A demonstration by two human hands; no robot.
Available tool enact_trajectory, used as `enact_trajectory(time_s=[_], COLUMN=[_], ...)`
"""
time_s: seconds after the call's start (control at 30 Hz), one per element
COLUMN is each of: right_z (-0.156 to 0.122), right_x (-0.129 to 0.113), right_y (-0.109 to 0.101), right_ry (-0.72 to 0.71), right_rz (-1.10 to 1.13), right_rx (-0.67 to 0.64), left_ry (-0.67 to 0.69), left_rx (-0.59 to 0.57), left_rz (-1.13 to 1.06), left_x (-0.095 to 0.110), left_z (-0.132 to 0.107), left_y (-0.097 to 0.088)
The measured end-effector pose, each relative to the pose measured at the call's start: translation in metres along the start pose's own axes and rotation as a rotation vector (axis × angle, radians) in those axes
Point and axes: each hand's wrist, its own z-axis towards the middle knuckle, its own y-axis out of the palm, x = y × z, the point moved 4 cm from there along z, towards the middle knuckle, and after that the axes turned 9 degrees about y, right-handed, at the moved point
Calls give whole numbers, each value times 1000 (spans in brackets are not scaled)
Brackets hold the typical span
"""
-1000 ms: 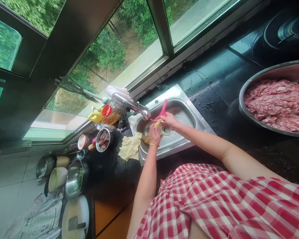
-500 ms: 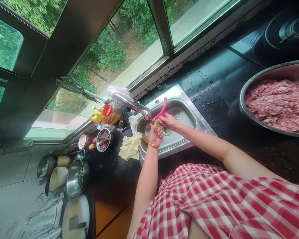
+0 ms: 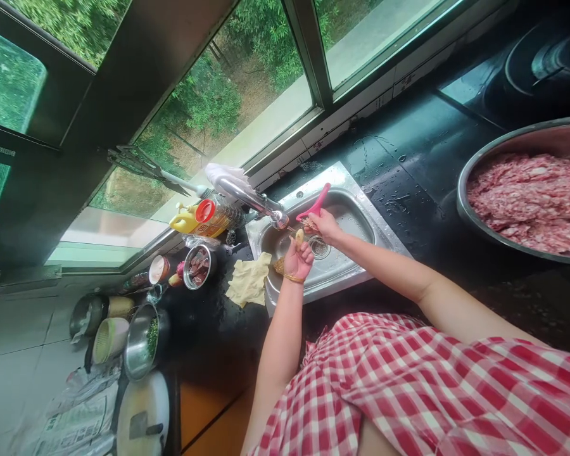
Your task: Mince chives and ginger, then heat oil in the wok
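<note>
Your curled left hand [image 3: 300,258] hides the lower part of a pale yellow, rounded piece [image 3: 299,237], too small to identify. Your right hand [image 3: 325,227] covers part of the bright pink, forked tool [image 3: 319,201]. The right edge crops your wide metal basin [image 3: 462,197] of pink minced meat [image 3: 532,202]; printing on the crumpled, whitish plastic bag [image 3: 78,418] is too blurred to read.
</note>
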Motion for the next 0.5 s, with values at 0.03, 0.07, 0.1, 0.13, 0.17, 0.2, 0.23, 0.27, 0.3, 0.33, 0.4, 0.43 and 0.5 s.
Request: enact_trajectory(time_s=[0.03, 0.07, 0.1, 0.13, 0.17, 0.2, 0.23, 0.27, 0.3, 0.33, 0.4, 0.43, 0.5], right_z=[-1, -3, -5, -7, -10, -11, -13, -13, -14, -14, -15, -15, -18], right_x=[0, -1, -1, 0, 1, 3, 4, 4, 4, 4, 2, 1, 0], right_y=[1, 2, 4, 5, 7, 8, 9, 9, 10, 10, 10, 10, 8], right_ry=[-26, -72, -125, -167, -191, -201, -204, -204, -205, -208, -233, -262, -344], right_rz=[-3, -24, -61, -104, -144, -176, -200, -221, -245, -271, -341, -384, -487], right_rx=[-6, -23, -51, -79, -98, -109, -115, -120, -125, -131, -138, -136, -118], left_ry=[12, 21, 27, 31, 34, 35, 34, 31, 26, 21, 18, 18, 11], left_rx=[13, 29, 45, 60, 71, 78, 82, 85, 90, 100, 126, 139, 152], left_rz=[-7, -6, 0, 7, 14, 17, 19, 22, 28, 38, 67, 79, 89], left_x=[0, 0, -1, -1, -1, -1, -1, -2, -2, -2, -2, -2, -2], left_z=[1, 2, 3, 5, 6, 6, 7, 7, 6, 5, 3, 2, 0], left_y=[0, -1, -1, -2, -2, -3, -2, -2, -2, -1, 0, 1, 2])
